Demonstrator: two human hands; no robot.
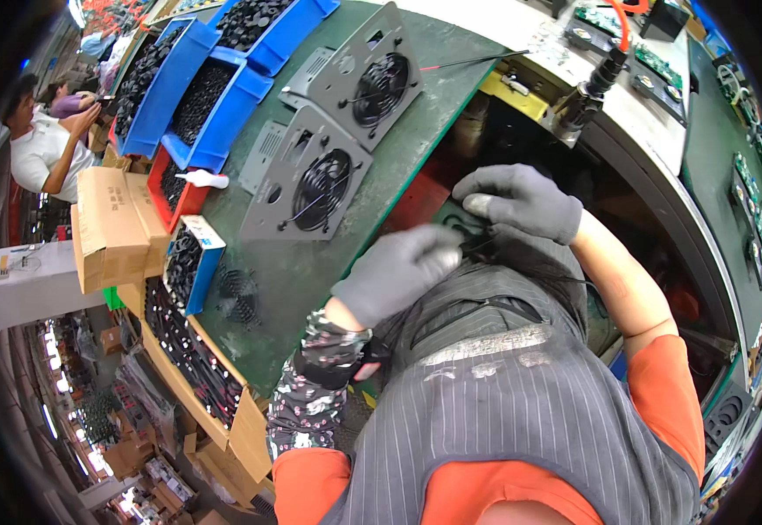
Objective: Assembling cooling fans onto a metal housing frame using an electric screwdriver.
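A small grey panel with black curved shapes (462, 219) sits over my lap, partly covered by my hands. My gloved right hand (525, 201) curls its fingers over the panel's upper edge. From the left, my gloved left hand (403, 271) reaches to its near side; motion smears the fingertips, and their grip is unclear. Farther left on the green bench lie two grey metal panels, the nearer one (272, 206) and the farther one (390, 31), each with a round black fan guard. A loose black fan guard (239, 297) rests nearer me.
Blue bins (245, 83) of black parts, a red bin (160, 188) with a white bottle (203, 178), and cardboard boxes (105, 227) line the bench's left. A screwdriver (477, 59) lies near its edge. A power driver (593, 92) hangs right of centre. Two people are far left.
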